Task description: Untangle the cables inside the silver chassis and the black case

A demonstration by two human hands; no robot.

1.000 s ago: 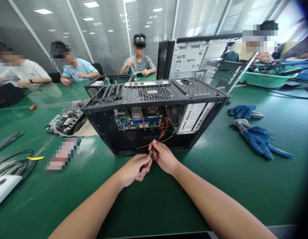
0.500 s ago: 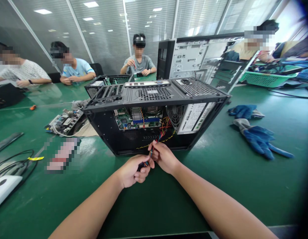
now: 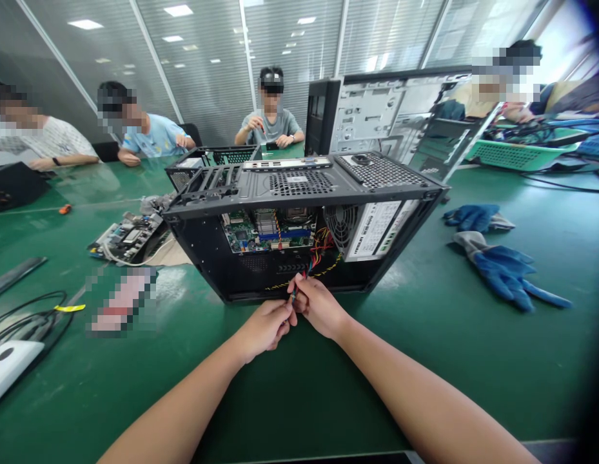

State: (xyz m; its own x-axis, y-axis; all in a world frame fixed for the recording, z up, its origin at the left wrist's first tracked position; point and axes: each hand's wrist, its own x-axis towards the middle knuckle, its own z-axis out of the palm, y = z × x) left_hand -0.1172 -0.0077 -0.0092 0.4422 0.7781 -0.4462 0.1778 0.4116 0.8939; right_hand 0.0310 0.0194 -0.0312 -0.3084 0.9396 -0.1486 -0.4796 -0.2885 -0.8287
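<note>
Wires (image 3: 293,297) pinched between fingers (image 3: 282,330) of left hand (image 3: 260,330) and right hand (image 3: 321,308), near case (image 3: 304,201).

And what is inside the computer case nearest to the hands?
A motherboard, a power supply and coloured wires are visible. The front top edge of the case covers the motherboard's upper part.

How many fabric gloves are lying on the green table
2: a crumpled blue-grey fabric glove, and a second glove closer to the camera, both right of the black metal computer case.
</note>
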